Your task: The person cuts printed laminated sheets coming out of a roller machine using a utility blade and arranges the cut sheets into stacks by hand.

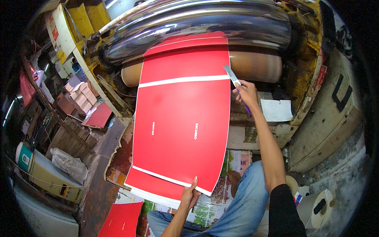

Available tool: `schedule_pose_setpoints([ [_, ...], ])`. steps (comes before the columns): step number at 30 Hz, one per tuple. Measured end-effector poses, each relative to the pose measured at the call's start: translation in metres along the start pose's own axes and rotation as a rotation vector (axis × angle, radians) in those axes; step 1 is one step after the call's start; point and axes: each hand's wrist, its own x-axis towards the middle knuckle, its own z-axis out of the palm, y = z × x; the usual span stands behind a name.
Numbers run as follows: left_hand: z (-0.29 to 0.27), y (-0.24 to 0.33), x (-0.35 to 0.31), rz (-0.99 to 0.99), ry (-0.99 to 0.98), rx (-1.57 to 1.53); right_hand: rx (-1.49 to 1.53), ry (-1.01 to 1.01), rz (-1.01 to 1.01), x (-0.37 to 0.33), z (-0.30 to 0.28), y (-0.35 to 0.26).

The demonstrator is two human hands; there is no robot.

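1. Red sheet (181,118): central, meeting the roller (260,29) at 12 o'clock.
2. Left hand (190,196) pinches its 6-o'clock edge, apparently for tautness.
3. Right hand (247,94) grips a blade (231,74) at 2 o'clock, seemingly angled toward the sheet's edge.

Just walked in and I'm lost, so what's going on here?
A person's left hand grips the lower edge of a long red sheet, which runs up to shiny metal rollers. The right hand holds a metal blade, its tip at the sheet's right edge, above the white band. Another red sheet lies lower left.
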Motion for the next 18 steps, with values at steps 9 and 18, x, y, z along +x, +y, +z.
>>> schedule_pose_setpoints([
  [9, -0.060, -0.011, -0.021, -0.089, -0.005, 0.019, -0.030, -0.210, 0.068, -0.005, 0.008, 0.025],
  [18, -0.063, 0.003, -0.076, -0.086, 0.062, 0.066, -0.761, -0.016, -0.561, -0.037, 0.025, -0.003],
])
